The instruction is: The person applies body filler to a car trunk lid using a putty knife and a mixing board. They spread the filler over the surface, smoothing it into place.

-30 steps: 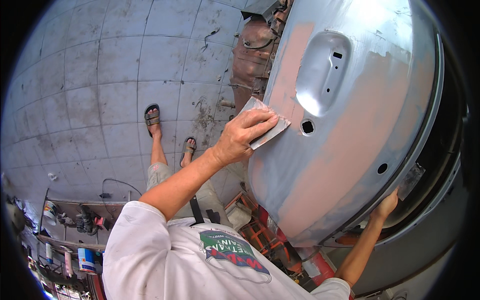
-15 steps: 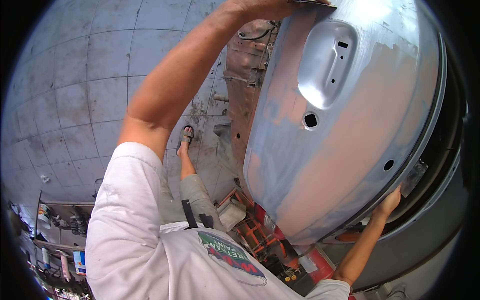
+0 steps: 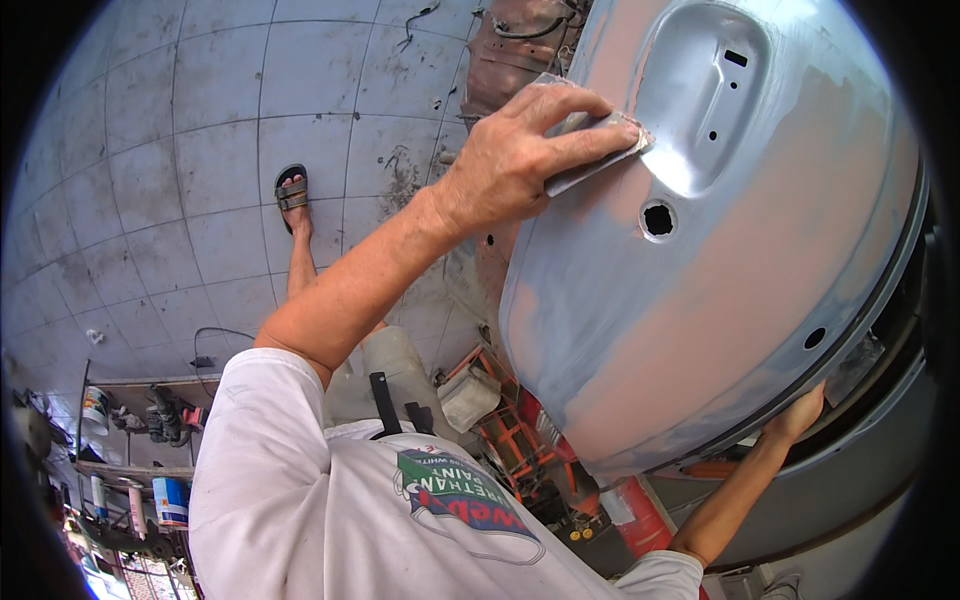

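My left hand point(image 3: 510, 160) is back on the panel point(image 3: 720, 290) — half a second ago it was swung up past the top edge and almost out of sight, and a second ago it sat lower, level with the round hole point(image 3: 657, 219). Now it lies just above and left of that hole, at the rim of the handle recess point(image 3: 705, 95). My fingers are spread flat and pressed down on the sanding pad point(image 3: 600, 150), the thumb tucked along its lower edge; the hand is not curled round it so much as pinning it against the metal. The pad itself lies flat on the grey-and-pink surface, one corner reaching into the recess.

My right hand point(image 3: 797, 418) has not shifted through all of this — it is hooked over the panel's lower edge, fingers wrapped behind where I cannot see them, so how tightly it clamps I cannot tell.

I read this as one long stroke up and back, with the rubbing now landing on a fresh patch beside the recess, the panel steadied from below.
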`<state>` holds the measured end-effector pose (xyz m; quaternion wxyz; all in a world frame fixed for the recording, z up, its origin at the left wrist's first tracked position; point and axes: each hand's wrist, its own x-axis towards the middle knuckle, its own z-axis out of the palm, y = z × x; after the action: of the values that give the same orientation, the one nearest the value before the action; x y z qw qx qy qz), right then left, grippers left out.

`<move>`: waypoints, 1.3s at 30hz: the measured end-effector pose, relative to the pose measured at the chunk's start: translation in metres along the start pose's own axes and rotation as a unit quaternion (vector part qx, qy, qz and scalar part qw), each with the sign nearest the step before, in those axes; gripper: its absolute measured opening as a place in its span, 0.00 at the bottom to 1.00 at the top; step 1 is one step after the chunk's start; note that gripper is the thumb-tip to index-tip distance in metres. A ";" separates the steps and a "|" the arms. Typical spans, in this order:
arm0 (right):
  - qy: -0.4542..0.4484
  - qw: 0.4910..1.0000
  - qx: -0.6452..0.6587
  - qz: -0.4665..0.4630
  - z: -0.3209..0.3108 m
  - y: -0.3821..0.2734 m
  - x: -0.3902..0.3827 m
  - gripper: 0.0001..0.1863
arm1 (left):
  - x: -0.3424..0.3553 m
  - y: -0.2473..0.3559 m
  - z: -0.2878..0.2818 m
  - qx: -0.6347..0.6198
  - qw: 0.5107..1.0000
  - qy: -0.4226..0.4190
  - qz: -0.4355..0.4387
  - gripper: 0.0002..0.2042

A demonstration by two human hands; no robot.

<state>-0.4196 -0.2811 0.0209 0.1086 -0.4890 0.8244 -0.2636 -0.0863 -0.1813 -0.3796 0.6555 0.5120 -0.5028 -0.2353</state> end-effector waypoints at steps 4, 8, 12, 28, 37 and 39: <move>0.007 1.000 -0.015 -0.007 0.004 -0.004 -0.001 0.27 | -0.036 0.028 0.006 0.000 0.999 -0.003 -0.053 0.26; -0.018 1.000 -0.003 -0.006 -0.002 0.002 0.009 0.27 | -0.073 0.047 0.012 0.004 0.996 -0.019 -0.083 0.28; -0.045 0.999 -0.007 -0.015 0.000 0.007 0.021 0.29 | -0.100 0.077 0.001 -0.052 0.992 -0.033 -0.106 0.33; -0.052 0.998 0.006 -0.016 0.020 -0.006 0.016 0.34 | 0.169 -0.086 -0.035 -0.040 0.997 -0.058 -0.015 0.24; -0.048 0.998 0.022 0.015 0.007 0.003 0.008 0.27 | -0.033 0.047 -0.017 -0.043 0.994 -0.063 -0.075 0.27; -0.059 0.998 0.023 0.014 0.007 0.000 0.011 0.27 | -0.050 0.057 -0.016 -0.035 0.994 -0.062 -0.079 0.28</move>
<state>-0.4221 -0.2927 0.0157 0.1715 -0.4898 0.8169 -0.2518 -0.1030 -0.1126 -0.3478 0.6194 0.5117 -0.4920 -0.3354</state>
